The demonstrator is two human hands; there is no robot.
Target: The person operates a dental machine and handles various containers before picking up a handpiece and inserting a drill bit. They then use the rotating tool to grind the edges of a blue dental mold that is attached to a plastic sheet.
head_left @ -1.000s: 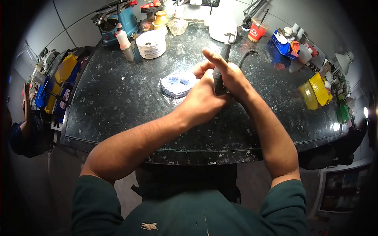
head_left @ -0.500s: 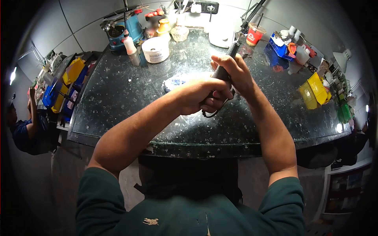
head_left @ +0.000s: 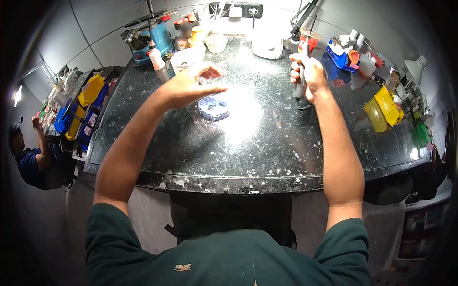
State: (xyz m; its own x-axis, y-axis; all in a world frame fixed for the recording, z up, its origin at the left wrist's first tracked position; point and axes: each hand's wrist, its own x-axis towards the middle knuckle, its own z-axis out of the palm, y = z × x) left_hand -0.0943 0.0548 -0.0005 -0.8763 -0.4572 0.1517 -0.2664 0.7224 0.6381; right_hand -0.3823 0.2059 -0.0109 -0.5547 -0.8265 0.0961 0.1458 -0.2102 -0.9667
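My right hand is wrapped round a black cylindrical handheld tool that stands nearly upright over the table's right side. A narrow tip shows above the fist, and a dark loop hangs at the lower end. My left hand is empty, thumb and fingers apart, and hovers in front of the white tub. Just below its fingertips lies a blue-purple ring-shaped object with a pale middle, on the dark worktable. What exactly it is, I cannot make out.
A blue machine, a pink-white bottle and a white device line the back. A red cup stands behind my right hand. Blue bin and yellow bin sit right. Another person is far left.
My hands have come apart. The left let go of the black tool and moved left, opening; the right carried the tool to the right. The blue-purple object now shows fully.
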